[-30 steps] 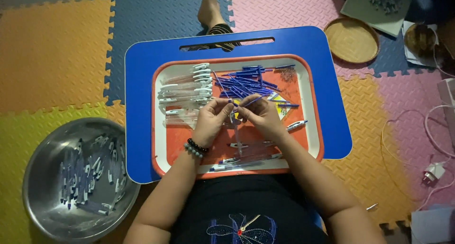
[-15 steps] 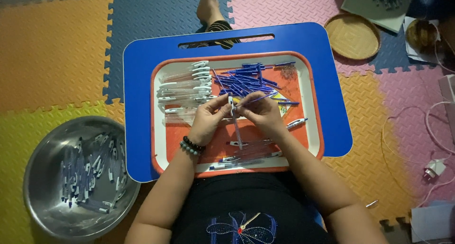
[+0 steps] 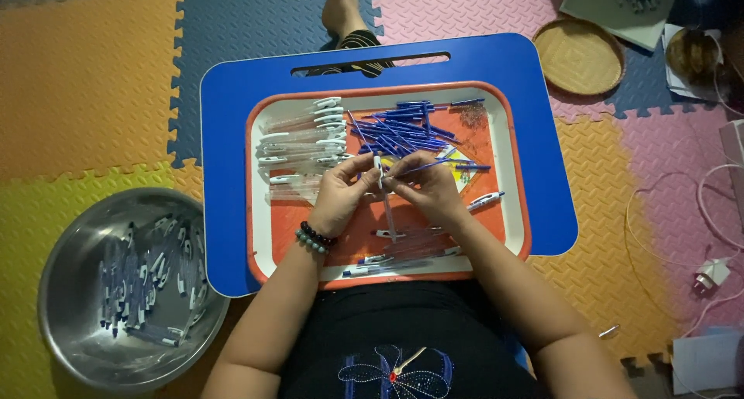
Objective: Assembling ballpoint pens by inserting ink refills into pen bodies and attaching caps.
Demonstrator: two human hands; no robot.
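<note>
Left hand (image 3: 341,194) and right hand (image 3: 425,188) meet over the tray (image 3: 518,174), fingertips pinched together on a clear pen barrel (image 3: 385,205). The right hand also pinches a blue refill (image 3: 434,165), apparently at the barrel's upper end; the contact point is too small to confirm.

Hazards, as judged:
- An off-axis refill may bend or jam at the barrel mouth.
- A slack pinch may drop the barrel among the loose barrels (image 3: 298,147).
- A forearm may sweep the refill pile (image 3: 399,132) or nudge the blue table (image 3: 232,135).
</note>
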